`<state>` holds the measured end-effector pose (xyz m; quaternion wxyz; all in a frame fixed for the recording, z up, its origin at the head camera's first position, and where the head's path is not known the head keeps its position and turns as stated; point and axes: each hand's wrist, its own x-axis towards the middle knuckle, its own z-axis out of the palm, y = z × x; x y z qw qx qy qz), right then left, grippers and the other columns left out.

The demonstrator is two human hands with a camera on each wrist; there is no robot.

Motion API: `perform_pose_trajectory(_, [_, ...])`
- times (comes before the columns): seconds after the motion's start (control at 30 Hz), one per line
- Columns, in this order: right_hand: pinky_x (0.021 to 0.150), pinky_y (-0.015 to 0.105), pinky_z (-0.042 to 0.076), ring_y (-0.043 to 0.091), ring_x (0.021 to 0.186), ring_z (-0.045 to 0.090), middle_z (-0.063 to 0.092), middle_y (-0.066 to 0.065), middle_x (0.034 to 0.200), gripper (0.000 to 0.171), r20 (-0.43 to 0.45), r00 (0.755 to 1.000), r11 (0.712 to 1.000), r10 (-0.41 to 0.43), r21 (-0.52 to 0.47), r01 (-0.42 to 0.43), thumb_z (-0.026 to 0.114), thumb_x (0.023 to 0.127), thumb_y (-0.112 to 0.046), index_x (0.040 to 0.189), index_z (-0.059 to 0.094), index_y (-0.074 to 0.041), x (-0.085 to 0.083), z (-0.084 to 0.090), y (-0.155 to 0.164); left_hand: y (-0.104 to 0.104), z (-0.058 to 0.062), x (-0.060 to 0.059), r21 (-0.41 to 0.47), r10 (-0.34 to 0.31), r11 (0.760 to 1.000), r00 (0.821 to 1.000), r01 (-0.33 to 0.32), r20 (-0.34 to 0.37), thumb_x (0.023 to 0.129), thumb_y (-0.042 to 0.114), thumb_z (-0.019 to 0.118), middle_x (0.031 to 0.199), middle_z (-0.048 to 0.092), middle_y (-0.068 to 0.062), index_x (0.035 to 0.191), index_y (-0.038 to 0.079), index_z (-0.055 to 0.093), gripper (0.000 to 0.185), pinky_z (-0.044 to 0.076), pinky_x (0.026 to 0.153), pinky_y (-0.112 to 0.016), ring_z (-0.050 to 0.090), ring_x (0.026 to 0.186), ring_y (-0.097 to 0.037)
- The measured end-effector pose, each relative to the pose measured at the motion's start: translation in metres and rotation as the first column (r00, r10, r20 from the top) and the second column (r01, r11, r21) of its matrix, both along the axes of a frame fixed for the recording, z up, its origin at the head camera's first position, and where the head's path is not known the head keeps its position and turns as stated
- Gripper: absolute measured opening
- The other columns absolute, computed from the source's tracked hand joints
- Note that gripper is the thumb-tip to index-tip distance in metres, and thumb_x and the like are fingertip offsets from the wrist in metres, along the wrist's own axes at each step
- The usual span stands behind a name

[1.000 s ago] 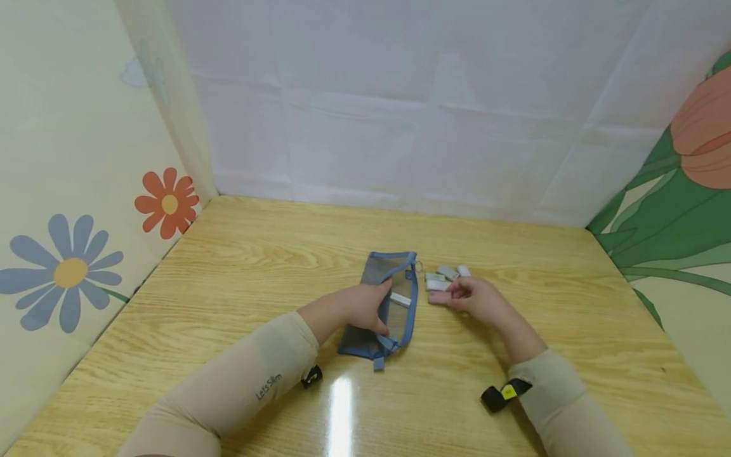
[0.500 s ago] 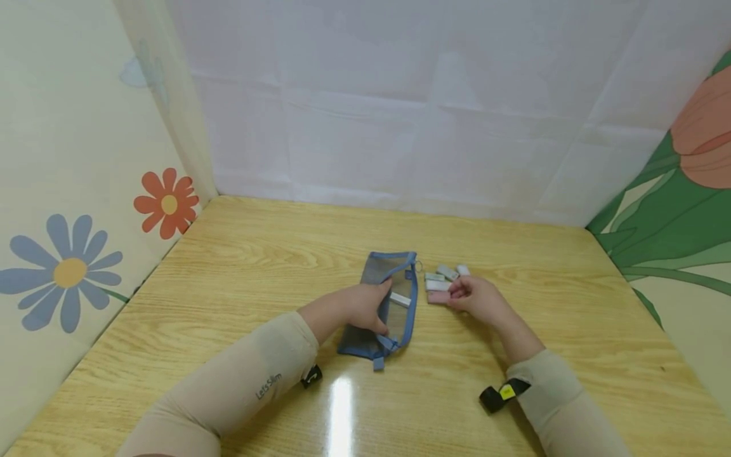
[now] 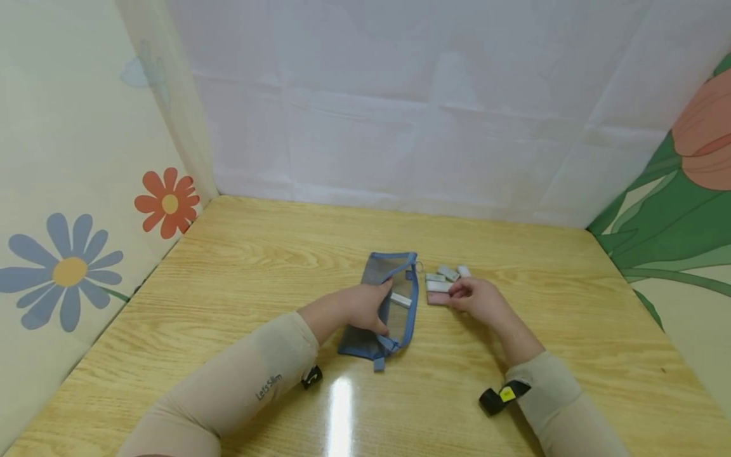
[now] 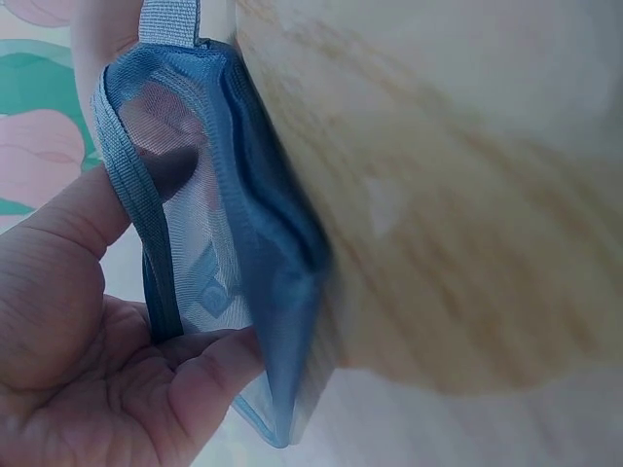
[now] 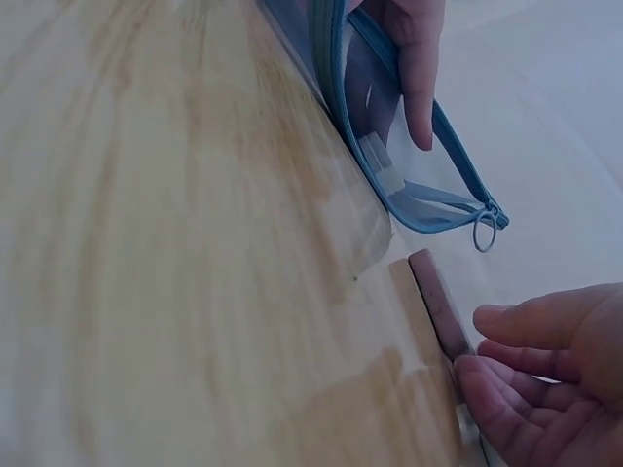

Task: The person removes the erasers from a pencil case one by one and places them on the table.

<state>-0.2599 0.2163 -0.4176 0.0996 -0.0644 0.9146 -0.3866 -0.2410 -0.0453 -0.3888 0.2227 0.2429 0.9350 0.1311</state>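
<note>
My head camera looks forward and down over the wooden table (image 3: 228,266). The left wrist view sits close against the blue mesh pouch (image 4: 224,243), facing its opened edge. The right wrist view skims low across the tabletop, sharing that pouch (image 5: 389,126).

pouch (image 4: 224,243): far end cut off by frame top | right hand (image 5: 545,389): cropped at corner | table grain blurred

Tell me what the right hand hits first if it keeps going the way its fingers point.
The right hand would likely first meet the pink eraser at its fingertips, then the open mesh pouch beyond.
</note>
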Motion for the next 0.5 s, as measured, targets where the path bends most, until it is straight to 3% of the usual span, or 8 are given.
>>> perform_pose_trajectory(0.5, [0.063,0.029,0.05,0.017,0.072,0.058,0.065,0.008,0.088,0.021,-0.016,0.999,0.996,0.03,-0.082,-0.031,0.065,0.084,-0.018,0.099,0.064,-0.003,0.006,0.005,-0.009,-0.001,0.0,0.001,0.004,0.002,1.0,1.0,-0.002,0.002,0.073,0.041,0.074,0.143,0.034,-0.017,0.146,0.002,0.009,0.105,0.03,0.105,-0.033,0.036,0.129,-0.026])
